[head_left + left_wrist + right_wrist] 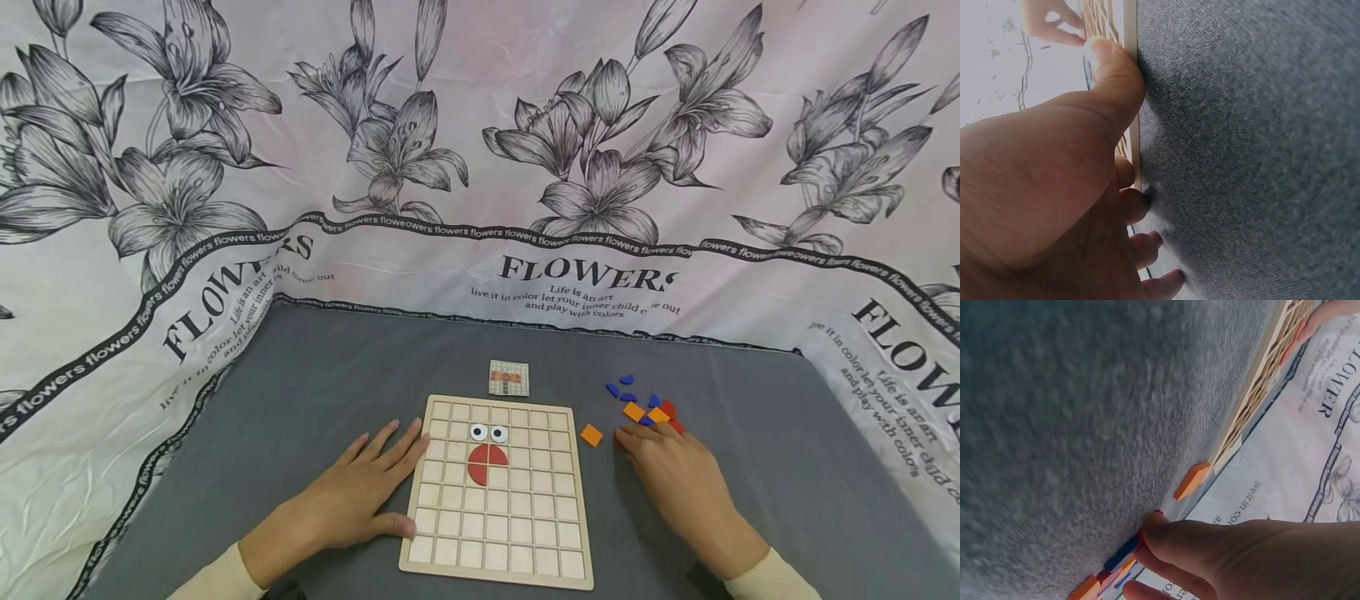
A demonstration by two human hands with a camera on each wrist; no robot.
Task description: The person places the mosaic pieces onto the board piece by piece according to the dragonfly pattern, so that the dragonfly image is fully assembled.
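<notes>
A square-celled wooden board [459, 527] lies on the grey cloth. On it are two googly-eye discs [488, 432] and, just below them, three red quarter-circle pieces [477, 473]. My left hand [352, 496] rests at the board's left edge with fingers spread and the thumb touching its rim. Right of the board, my right hand [678, 475] reaches down among loose pieces. Its thumb and fingertips pinch a small red piece [619, 436], mostly hidden by the fingers. An orange square [591, 435] lies between that hand and the board.
Beyond the right fingertips lie several blue pieces [613, 389], orange squares [633, 412] and red pieces [668, 409]. A small pattern card [508, 378] sits behind the board. A flower-printed curtain [420, 267] borders the back and sides.
</notes>
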